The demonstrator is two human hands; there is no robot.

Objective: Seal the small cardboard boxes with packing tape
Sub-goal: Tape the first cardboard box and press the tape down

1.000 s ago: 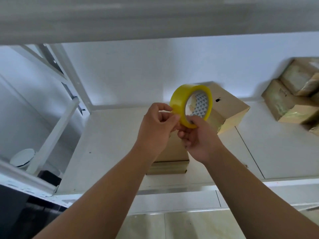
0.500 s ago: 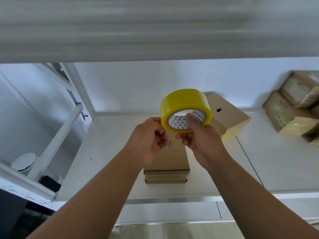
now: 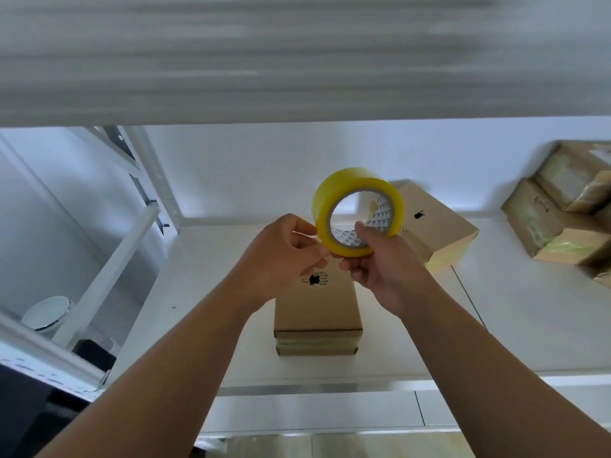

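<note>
One cardboard box [image 3: 317,309] on shelf [image 3: 198,309], right hand [image 3: 383,269] fingers gripping tape roll [image 3: 353,180], left hand [image 3: 281,256] fingers pinching its edge.

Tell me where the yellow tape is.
The tape roll is mid-frame in the head view, held by the right hand, left hand at its edge, over the nearer box.

Below, a white board [image 3: 205,309]; overhead, a blurred pale shelf [image 3: 297,61]; at the far side, a plain white wall [image 3: 264,166], evenly lit. At left, slanting white metal uprights [image 3: 109,276], with a round white dish [image 3: 46,314] lower down. Nearest, at the bottom, pale floor tiles [image 3: 380,447].
</note>
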